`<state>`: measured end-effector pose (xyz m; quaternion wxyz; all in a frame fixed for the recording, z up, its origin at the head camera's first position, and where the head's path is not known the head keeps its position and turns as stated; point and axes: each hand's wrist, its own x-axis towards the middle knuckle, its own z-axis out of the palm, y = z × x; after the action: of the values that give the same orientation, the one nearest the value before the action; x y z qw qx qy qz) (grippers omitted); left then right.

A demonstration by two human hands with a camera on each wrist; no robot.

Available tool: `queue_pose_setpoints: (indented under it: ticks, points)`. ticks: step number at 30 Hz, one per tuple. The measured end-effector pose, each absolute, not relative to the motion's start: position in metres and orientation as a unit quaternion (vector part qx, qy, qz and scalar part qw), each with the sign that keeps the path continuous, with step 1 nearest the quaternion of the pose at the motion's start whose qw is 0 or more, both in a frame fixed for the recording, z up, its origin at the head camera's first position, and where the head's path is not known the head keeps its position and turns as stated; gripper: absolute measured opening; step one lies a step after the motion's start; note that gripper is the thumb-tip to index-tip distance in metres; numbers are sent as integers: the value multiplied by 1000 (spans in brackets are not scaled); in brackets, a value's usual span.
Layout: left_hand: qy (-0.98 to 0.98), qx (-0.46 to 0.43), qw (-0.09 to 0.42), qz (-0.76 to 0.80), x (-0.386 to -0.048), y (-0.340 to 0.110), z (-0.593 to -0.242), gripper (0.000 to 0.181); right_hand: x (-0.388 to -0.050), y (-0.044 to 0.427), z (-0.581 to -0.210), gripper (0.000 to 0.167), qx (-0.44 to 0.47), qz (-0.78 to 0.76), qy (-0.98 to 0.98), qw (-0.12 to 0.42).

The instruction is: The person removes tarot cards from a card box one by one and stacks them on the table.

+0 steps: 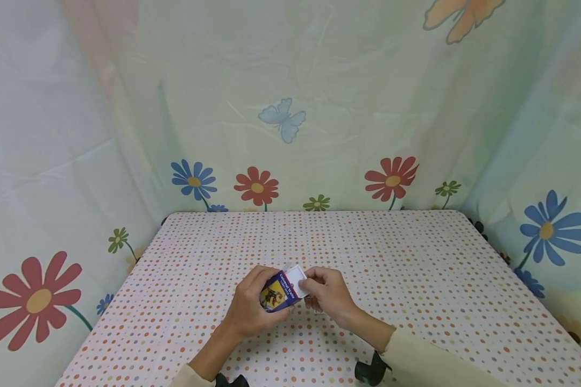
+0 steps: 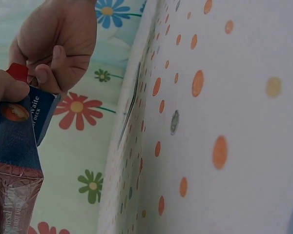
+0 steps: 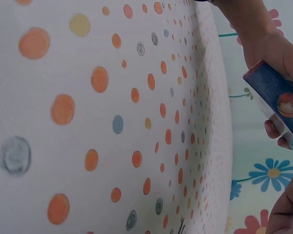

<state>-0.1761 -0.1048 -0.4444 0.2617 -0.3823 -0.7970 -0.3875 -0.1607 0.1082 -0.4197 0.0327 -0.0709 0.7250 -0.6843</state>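
Note:
My left hand (image 1: pixel 252 306) grips a blue and yellow tarot deck box (image 1: pixel 274 294), its fingers and thumb round the sides. The box is tilted, with the printed front facing up and its upper end pointing right. At that end a white card-like piece (image 1: pixel 296 279) sticks out; whether it is a flap or a card I cannot tell. My right hand (image 1: pixel 330 294) pinches this piece between thumb and fingers. In the left wrist view, clear wrap shows over the lower part of the box (image 2: pixel 14 141). The right wrist view shows one blue side of the box (image 3: pixel 271 87).
Both hands are above a table (image 1: pixel 213 242) covered with a dotted cloth. Curtains printed with flowers and butterflies (image 1: pixel 283 119) stand behind it and at both sides. A black strap piece (image 1: pixel 372 370) is at the right wrist, another (image 1: pixel 232 381) at the left.

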Motion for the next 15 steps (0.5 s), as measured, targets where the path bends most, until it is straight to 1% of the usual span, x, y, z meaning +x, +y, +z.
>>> queue_pose_setpoints:
  ticks: [15]
  points:
    - [-801,-378,267,-380,-176,-105,-446,69,-162,113,-423,15,-60,-718,694,22]
